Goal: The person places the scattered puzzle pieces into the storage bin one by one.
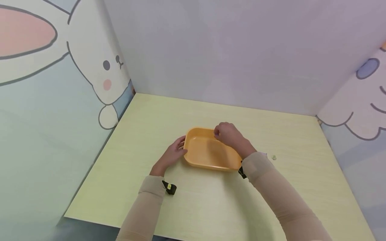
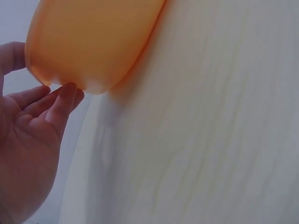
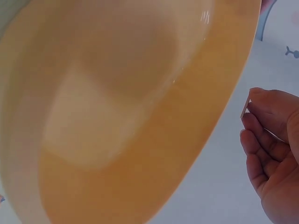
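Observation:
An orange plastic tray, shallow with rounded corners, is in the middle of the table. My left hand grips its left end, thumb and fingers set against the outside. In the left wrist view, the fingertips of the left hand touch the tray's outer wall. Over the tray's far rim, my right hand pinches a small thin flat piece. That flat piece appears edge-on in the right wrist view, between the thumb and a finger of the right hand; its kind cannot be told.
A small pale green item lies on the table to the right of the tray. Beside it, a pale purplish thing is mostly hidden by the right sleeve. Walls border the table at the back and both sides.

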`<state>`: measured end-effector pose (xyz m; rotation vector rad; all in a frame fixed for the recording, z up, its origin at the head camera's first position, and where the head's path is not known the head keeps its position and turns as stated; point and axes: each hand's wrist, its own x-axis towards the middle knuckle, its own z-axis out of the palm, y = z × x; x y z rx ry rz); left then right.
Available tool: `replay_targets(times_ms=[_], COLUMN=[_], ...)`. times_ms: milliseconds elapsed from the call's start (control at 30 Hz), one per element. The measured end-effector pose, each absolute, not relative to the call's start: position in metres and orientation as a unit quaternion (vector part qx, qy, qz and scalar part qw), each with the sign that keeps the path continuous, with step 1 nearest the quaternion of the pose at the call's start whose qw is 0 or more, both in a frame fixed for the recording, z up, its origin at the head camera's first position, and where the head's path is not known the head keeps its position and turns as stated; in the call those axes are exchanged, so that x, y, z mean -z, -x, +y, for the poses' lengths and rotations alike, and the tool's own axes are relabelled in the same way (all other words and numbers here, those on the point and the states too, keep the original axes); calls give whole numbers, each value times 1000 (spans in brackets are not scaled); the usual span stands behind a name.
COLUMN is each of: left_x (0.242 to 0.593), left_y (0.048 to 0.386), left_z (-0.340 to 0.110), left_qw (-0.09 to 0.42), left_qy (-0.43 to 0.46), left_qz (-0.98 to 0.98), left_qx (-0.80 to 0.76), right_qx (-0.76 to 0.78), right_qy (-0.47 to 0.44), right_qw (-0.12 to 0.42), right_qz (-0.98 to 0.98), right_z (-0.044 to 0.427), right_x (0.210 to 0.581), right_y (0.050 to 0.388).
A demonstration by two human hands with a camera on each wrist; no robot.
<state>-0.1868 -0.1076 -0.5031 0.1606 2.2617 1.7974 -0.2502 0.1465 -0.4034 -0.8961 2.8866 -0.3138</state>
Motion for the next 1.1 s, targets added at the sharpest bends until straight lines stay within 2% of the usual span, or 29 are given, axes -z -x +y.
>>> replay_targets(times_ms=[400, 667, 1100], left_x=[507, 506, 510], left_y=[188, 188, 186], left_z=[-109, -109, -109], left_qw=[122, 122, 125], left_qy=[-67, -63, -70], left_qz=[764, 770, 763], left_qx=[-630, -623, -631], right_qx=[100, 71, 18], right_qy=[301, 327, 348], right_qw=[111, 115, 167], right_qz=[942, 935, 922], right_z=[126, 111, 87], right_x=[407, 410, 427], right_y=[260, 266, 270])
